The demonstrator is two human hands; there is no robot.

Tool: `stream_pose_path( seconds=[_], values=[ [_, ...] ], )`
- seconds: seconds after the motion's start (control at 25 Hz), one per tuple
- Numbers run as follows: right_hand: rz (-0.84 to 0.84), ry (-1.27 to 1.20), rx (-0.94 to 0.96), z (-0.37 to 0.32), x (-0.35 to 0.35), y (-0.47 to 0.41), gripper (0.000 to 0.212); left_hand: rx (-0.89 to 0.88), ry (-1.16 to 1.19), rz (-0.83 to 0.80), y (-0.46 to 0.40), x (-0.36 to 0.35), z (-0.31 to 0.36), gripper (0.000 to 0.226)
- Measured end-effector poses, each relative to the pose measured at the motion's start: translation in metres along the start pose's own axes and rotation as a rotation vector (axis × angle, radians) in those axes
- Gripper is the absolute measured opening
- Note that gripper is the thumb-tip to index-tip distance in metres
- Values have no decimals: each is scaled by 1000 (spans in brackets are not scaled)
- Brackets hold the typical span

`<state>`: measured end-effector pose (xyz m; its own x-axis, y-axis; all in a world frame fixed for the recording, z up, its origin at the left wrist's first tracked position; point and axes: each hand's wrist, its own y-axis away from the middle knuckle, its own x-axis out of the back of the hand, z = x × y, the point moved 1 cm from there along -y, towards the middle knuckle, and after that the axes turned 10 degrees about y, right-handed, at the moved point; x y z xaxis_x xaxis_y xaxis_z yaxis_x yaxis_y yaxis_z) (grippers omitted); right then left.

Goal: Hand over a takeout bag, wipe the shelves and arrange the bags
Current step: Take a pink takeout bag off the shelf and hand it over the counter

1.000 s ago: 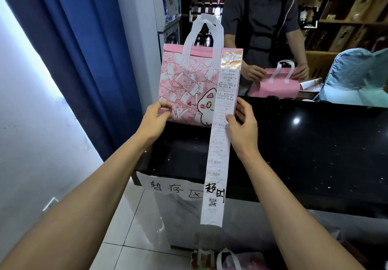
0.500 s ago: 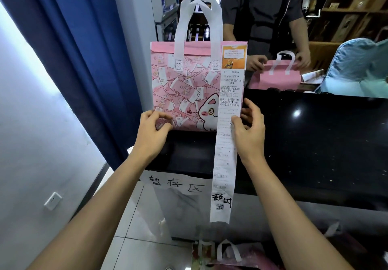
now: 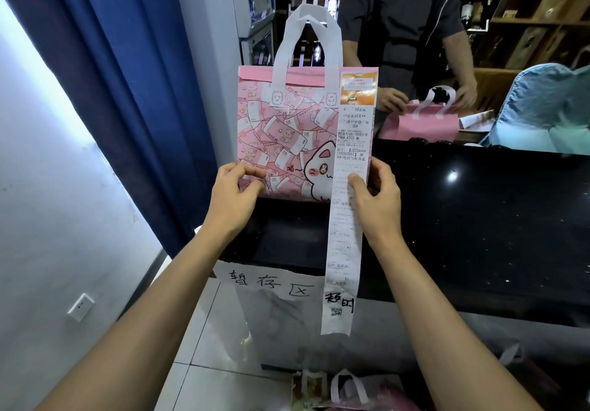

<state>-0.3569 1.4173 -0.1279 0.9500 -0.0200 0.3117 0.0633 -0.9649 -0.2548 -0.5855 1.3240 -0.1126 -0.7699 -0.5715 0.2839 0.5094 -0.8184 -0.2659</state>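
Two hands, left hand (image 3: 234,198) and right hand (image 3: 376,199), pinch the pink takeout bag (image 3: 287,136) upright on the black tabletop (image 3: 479,219) beside a blue curtain (image 3: 127,91); the bag stands nearer than before.

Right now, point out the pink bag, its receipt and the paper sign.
pink bag (image 3: 287,136): head view, printed front panel.
receipt (image 3: 343,244): head view, hanging strip.
paper sign (image 3: 271,283): head view, handwritten part.

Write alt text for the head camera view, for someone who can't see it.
Two bare hands, left hand and right hand, hold a pink cartoon-cat takeout bag upright on a black counter; a long receipt hangs down its front. Behind the counter, another person handles a plain pink bag.
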Motion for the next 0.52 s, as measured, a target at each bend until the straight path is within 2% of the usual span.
stream_pose_path(
  seconds=[0.52],
  values=[
    [33, -14, 4, 2, 1, -8, 47, -10, -8, -8, -8, 0, 2, 19]
  ],
)
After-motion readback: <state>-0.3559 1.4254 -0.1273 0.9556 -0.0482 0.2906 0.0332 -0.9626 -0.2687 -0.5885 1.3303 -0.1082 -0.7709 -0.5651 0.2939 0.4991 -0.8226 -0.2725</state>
